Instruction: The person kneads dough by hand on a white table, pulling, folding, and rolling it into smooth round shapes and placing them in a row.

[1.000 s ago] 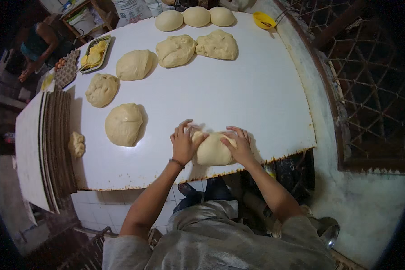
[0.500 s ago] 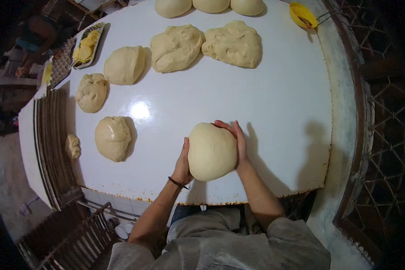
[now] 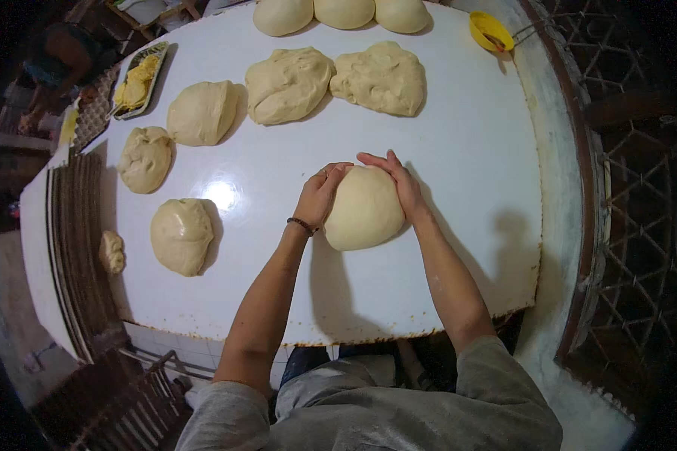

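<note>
A smooth, pale ball of dough [image 3: 364, 213] sits between my palms over the white table [image 3: 459, 188]. My left hand [image 3: 322, 194] cups its left side, with the fingers curled over the far edge. Around the right and far sides wraps my right hand [image 3: 400, 183], its fingertips close to those of the left. The dough's underside is hidden. Left of it on the table lies a rougher dough lump [image 3: 182, 236], and a small scrap of dough [image 3: 112, 252] rests near the stacked boards.
Several dough lumps [image 3: 289, 86] and smooth dough balls [image 3: 344, 12] line the far side. A tray of yellow fat [image 3: 138, 81] stands far left, beside an egg carton [image 3: 95, 110]. Stacked boards [image 3: 83, 248] flank the left edge. A yellow bowl [image 3: 491, 31] sits far right, near a lattice [image 3: 632, 225].
Both hands have carried the dough ball away from me, toward the middle of the table. My left hand has shifted from its near left side up to its far left edge.
</note>
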Action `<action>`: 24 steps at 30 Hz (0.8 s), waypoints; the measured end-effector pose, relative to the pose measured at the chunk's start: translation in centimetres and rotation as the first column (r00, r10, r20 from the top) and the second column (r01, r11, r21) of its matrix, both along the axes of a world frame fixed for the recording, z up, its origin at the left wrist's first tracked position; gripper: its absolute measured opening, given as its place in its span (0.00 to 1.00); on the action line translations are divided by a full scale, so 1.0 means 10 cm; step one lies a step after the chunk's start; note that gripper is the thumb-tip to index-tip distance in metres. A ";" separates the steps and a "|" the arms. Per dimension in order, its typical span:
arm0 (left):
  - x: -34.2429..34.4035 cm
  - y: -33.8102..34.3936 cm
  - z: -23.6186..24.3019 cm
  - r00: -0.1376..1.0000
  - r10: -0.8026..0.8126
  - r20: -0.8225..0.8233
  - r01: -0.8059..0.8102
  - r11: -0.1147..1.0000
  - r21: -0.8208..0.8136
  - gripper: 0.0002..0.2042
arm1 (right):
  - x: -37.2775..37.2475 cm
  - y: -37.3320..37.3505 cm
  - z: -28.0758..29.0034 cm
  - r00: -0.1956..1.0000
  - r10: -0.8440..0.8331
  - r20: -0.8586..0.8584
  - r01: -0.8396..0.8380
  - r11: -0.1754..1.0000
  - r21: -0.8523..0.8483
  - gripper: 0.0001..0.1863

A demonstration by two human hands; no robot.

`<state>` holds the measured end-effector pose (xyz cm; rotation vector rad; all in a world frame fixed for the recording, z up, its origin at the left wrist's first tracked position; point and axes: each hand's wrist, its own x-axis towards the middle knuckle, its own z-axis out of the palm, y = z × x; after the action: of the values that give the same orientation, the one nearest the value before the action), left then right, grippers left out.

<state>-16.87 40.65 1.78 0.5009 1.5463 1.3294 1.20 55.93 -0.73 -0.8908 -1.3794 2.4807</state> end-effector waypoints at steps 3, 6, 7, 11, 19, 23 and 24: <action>0.16 -0.48 0.10 1.000 0.017 -0.023 -0.019 0.998 -0.060 0.27 | -0.12 -0.29 0.06 0.999 -0.024 -0.027 0.020 0.991 -0.133 0.39; 0.40 -1.37 0.12 0.928 -0.123 -0.351 0.146 0.989 0.040 0.27 | 0.07 -0.84 0.01 0.981 0.094 0.169 -0.066 0.985 -0.161 0.36; 0.51 -1.72 0.11 0.957 -0.119 -0.264 0.145 0.986 0.083 0.25 | 0.22 -1.18 -0.03 0.984 0.141 0.112 -0.161 0.967 0.197 0.32; 0.89 -2.90 0.08 0.876 -0.200 -0.438 0.264 0.960 0.090 0.23 | 0.88 -2.71 0.01 0.992 0.036 0.120 -0.070 0.953 0.295 0.19; 0.53 -3.00 -0.15 0.666 -0.177 -0.725 0.125 0.984 -0.125 0.25 | 0.01 -2.43 0.34 0.942 -0.036 0.333 -0.267 0.519 0.812 0.19; 0.48 -2.54 -0.27 0.869 -0.028 -0.494 0.095 0.989 0.111 0.26 | 0.25 -2.06 0.17 0.927 -0.362 0.096 0.332 0.913 0.237 0.32; 0.58 -2.45 -0.25 0.945 0.051 -0.322 -0.029 0.997 0.073 0.26 | 0.48 -2.21 0.13 0.973 -0.219 0.070 0.205 0.965 0.166 0.33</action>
<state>-11.07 16.15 -0.75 0.7648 1.7896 1.3845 5.98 33.86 0.62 -1.0618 -1.4026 2.1656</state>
